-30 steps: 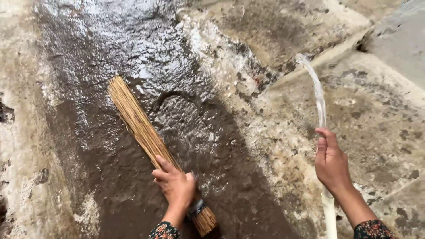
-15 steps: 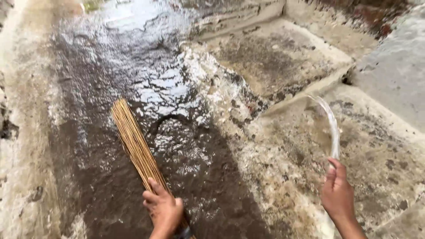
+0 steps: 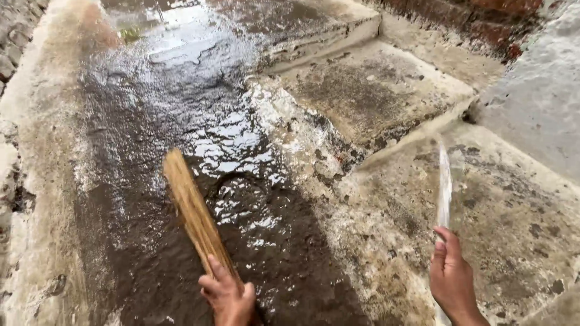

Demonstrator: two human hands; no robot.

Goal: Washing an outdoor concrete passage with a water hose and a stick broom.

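Note:
My left hand grips a bundle broom of thin straw sticks, whose tip points up and away over the wet, dark concrete floor. My right hand holds a pale translucent hose that rises from the fist; its upper end is blurred. Both hands sit at the bottom edge of the view, the broom to the left of the hose.
A shallow stream of muddy water glints down the middle channel. Raised, stained concrete slabs step up on the right. A rough stone edge borders the left and a brick wall stands at the top right.
The view has tilted upward, so both hands dropped toward the bottom edge. The broom has swung slightly forward over the wet floor, and the hose stands straighter.

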